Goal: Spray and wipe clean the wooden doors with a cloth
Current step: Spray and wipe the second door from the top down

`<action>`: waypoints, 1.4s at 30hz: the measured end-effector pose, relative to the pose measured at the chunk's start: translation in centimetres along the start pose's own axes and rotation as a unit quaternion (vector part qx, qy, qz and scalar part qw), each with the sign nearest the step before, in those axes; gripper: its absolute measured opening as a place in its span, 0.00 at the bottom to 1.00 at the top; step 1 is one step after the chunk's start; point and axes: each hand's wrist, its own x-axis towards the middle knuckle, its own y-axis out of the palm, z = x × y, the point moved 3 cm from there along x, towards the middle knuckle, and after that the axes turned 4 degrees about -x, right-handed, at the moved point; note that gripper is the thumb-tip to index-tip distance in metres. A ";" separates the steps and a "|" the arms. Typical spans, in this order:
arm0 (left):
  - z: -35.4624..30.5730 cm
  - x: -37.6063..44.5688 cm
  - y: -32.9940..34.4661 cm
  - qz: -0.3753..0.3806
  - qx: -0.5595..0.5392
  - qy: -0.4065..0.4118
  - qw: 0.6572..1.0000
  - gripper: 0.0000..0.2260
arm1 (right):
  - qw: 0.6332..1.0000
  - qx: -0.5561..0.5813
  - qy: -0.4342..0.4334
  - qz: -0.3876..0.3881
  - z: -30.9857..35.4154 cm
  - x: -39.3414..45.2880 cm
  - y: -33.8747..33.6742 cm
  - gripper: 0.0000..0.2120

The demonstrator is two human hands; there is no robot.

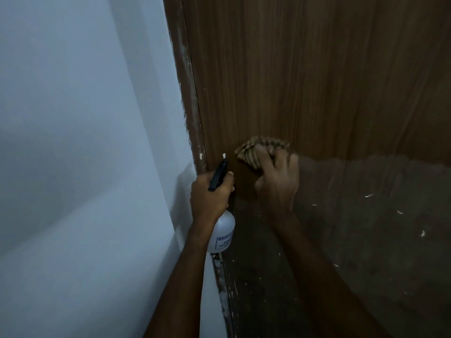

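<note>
The wooden door [305, 76] is brown with fine vertical grain, and it fills the right part of the view. Its upper part looks smooth and even, while the lower part below a wavy line is duller and carries pale flecks and scratches. The cloth [258, 152] is bunched, with tan and cream stripes, and lies pressed flat against the door face near its left edge, right at that wavy line. The spray bottle [222, 234] has a white rounded body with a small blue-printed label and a black trigger head [218, 175] with a pale nozzle tip; it is upright, just left of the cloth, close to the door's edge.
</note>
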 end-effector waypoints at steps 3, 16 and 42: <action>-0.2 -0.1 0.8 0.021 -0.009 0.005 1.000 0.13 | 0.996 -0.006 -0.006 0.089 -1.3 -6.5 -1.0 0.19; -2.6 -1.0 5.5 0.090 -0.034 0.035 0.995 0.14 | 0.995 -0.037 0.037 0.082 -5.3 -7.0 -3.9 0.17; -6.5 -4.2 13.8 0.141 -0.042 0.035 0.989 0.16 | 0.990 -0.101 0.095 0.009 -11.4 -1.4 -9.0 0.17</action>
